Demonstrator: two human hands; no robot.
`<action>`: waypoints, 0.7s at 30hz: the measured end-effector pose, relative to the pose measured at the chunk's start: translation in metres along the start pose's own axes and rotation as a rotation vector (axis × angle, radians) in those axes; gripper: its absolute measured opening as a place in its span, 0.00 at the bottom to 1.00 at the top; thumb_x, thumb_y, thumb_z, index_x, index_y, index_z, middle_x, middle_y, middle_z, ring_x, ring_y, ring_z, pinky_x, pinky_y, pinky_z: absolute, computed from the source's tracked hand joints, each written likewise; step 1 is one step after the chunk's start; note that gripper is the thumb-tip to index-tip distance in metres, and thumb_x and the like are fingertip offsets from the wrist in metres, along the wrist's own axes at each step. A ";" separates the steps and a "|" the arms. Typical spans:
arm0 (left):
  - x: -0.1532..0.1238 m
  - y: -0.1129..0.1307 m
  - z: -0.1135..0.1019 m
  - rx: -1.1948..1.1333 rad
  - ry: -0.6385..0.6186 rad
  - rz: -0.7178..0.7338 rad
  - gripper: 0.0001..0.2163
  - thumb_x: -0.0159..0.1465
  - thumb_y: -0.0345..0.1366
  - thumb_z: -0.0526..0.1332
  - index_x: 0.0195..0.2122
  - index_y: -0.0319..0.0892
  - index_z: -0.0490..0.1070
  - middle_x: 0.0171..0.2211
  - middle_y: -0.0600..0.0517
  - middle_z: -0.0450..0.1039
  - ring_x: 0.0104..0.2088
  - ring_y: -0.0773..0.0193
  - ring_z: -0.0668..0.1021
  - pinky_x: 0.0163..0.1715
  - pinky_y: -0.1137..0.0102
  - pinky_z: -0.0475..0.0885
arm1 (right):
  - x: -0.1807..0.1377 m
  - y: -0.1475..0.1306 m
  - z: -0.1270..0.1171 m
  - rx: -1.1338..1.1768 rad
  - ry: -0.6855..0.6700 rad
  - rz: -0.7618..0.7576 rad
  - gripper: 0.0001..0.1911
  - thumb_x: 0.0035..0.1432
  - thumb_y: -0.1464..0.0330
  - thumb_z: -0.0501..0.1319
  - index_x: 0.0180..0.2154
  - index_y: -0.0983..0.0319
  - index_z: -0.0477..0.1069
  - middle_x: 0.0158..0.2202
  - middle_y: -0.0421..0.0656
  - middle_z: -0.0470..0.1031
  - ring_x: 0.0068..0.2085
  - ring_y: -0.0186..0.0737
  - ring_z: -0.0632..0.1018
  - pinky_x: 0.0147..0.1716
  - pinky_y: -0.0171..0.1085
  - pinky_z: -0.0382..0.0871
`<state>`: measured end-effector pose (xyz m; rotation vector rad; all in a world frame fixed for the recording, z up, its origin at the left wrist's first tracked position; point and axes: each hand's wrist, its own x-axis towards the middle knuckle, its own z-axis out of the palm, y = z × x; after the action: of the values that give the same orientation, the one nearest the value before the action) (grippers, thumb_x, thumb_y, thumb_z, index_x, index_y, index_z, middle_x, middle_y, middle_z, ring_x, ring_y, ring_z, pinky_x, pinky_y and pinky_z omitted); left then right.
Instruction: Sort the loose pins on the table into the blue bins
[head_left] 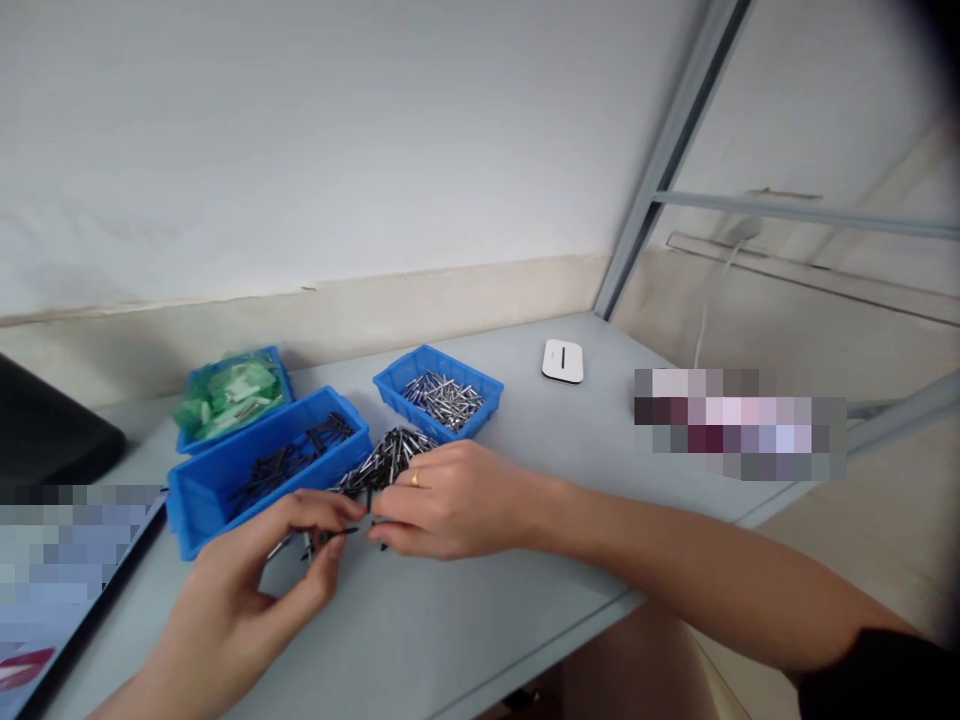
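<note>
A loose pile of mixed black and silver nails [386, 462] lies on the grey table [465, 620], in front of the blue bins. My left hand [255, 590] pinches a black nail [341, 533] between thumb and forefinger at the pile's near edge. My right hand [450, 500], with a gold ring on one finger, rests curled on the pile's right side, its fingertips pressed together on nails just beside the left hand's fingertips. The two hands almost touch.
A long blue bin [217, 490] holds black nails, a small blue bin [439, 395] holds silver nails, and another bin [229, 395] at back left holds green packets. A white device [562, 361] lies further back. A dark object [45, 430] sits at the left.
</note>
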<state>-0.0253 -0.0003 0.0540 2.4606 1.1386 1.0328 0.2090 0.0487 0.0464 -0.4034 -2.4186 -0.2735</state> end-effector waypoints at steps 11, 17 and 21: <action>0.005 0.005 -0.001 0.041 -0.057 0.012 0.03 0.67 0.36 0.60 0.36 0.48 0.71 0.28 0.58 0.76 0.27 0.67 0.79 0.28 0.77 0.75 | 0.003 -0.002 -0.006 -0.020 0.123 -0.015 0.12 0.72 0.63 0.51 0.44 0.62 0.71 0.26 0.35 0.74 0.29 0.29 0.76 0.27 0.32 0.61; 0.009 0.004 0.001 0.031 -0.114 0.062 0.01 0.67 0.36 0.61 0.39 0.48 0.72 0.30 0.58 0.76 0.28 0.68 0.79 0.29 0.79 0.75 | 0.002 -0.002 -0.003 0.001 0.207 -0.070 0.08 0.68 0.70 0.54 0.39 0.60 0.72 0.24 0.32 0.71 0.26 0.27 0.71 0.25 0.33 0.60; 0.009 0.005 0.000 0.006 -0.117 0.057 0.02 0.67 0.34 0.62 0.39 0.48 0.74 0.33 0.57 0.78 0.31 0.67 0.81 0.31 0.79 0.76 | 0.003 -0.003 -0.005 0.010 0.253 -0.066 0.10 0.65 0.73 0.54 0.34 0.60 0.72 0.21 0.32 0.68 0.25 0.28 0.69 0.24 0.33 0.59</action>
<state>-0.0186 0.0030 0.0609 2.5347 1.0436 0.8881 0.2088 0.0455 0.0518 -0.2678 -2.1861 -0.3210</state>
